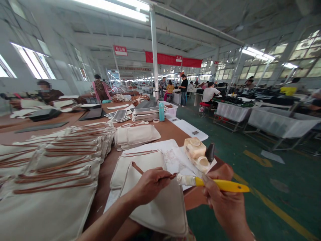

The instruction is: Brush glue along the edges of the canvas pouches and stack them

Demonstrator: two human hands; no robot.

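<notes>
Tabletop (167, 131): brown-covered, it is carrying cream pieces and tools, its right edge running beside a green floor.
Left hand (151, 182): fingertips are pinching a thin brown strap (137, 167) near its tip, above the near edge.
Right hand (223, 197): thumb and fingers are gripping a yellow-handled brush (213, 183) with white-coated bristles; these are lying at the strap's tip, exact contact unclear.
Under the hands: a cream, rounded-corner flat piece (162, 211) is sticking out past the near edge.
Left side: overlapping cream pieces with brown straps (62, 164) are covering the near left part.
Right edge: a pale, residue-coated container (195, 147) is standing beside a dark cone-shaped nozzle (210, 152).
Farther along: a smaller cream stack (137, 134) is lying before a turquoise bottle (161, 112) and a tape roll (155, 121).
Background: a person in a white shirt (210, 93) is sitting beyond the right edge; a red banner (163, 59) is hanging overhead.
</notes>
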